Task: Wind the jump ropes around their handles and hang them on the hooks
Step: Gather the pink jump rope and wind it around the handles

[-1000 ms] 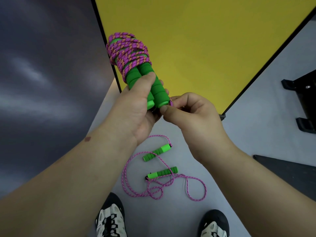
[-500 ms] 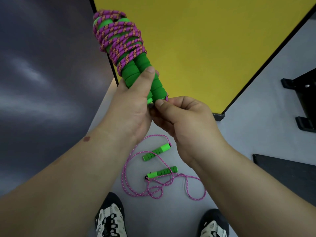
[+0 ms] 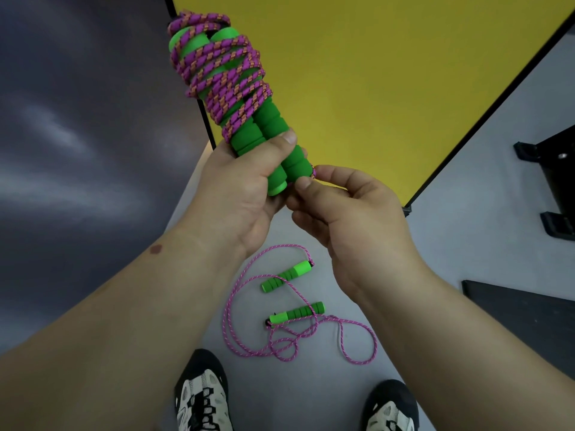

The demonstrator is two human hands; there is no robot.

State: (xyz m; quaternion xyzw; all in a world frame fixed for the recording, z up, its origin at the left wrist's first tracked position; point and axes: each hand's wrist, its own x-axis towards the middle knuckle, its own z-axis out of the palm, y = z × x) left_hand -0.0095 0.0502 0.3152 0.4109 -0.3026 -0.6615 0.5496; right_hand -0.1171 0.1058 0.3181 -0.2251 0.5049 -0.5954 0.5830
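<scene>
Panels first: yellow panel [image 3: 389, 88] ahead and dark panel [image 3: 77, 150] to my left meet at a black-edged corner, grey floor [image 3: 466, 228] running open to the right. No hooks are in view. Against that corner my left hand [image 3: 245, 194] grips the paired green handles, and the wound jump rope [image 3: 224, 76] has risen higher and nearer over the last second, its coils staying tight. My right hand [image 3: 342, 209] pinches the rope end at the handles' base, so I judge this one nearly ready to hang. Loose on the floor between my shoes [image 3: 202, 396], the second jump rope [image 3: 295, 309] lies unwound, near the yellow panel's foot.
</scene>
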